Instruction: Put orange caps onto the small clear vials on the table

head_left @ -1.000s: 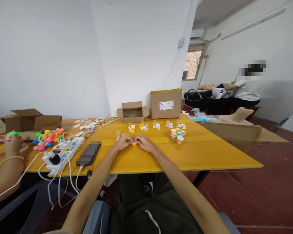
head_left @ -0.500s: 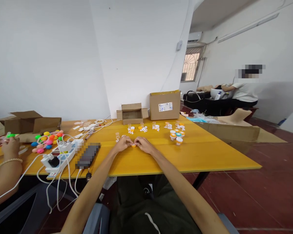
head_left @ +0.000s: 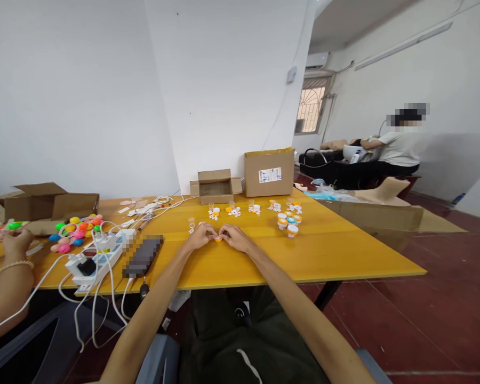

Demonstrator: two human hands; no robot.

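My left hand (head_left: 200,236) and my right hand (head_left: 234,237) meet on the yellow table (head_left: 336,250), fingers curled together around a small orange cap (head_left: 218,239). Both hands pinch it from either side. Beyond them lie small clusters of white and orange pieces (head_left: 232,211) and a group of little jars with orange, white and teal lids (head_left: 289,221). A tiny clear vial (head_left: 191,222) stands just left of my left hand.
A power strip with white cables (head_left: 88,261) and a dark phone (head_left: 143,255) lie to the left. Colourful plastic balls (head_left: 74,230) and another person's hand (head_left: 15,241) are at far left. Cardboard boxes (head_left: 269,172) stand at the table's back. A seated person (head_left: 396,149) is far right.
The view has shifted slightly; my hands stay together on the orange cap with only small finger movement.
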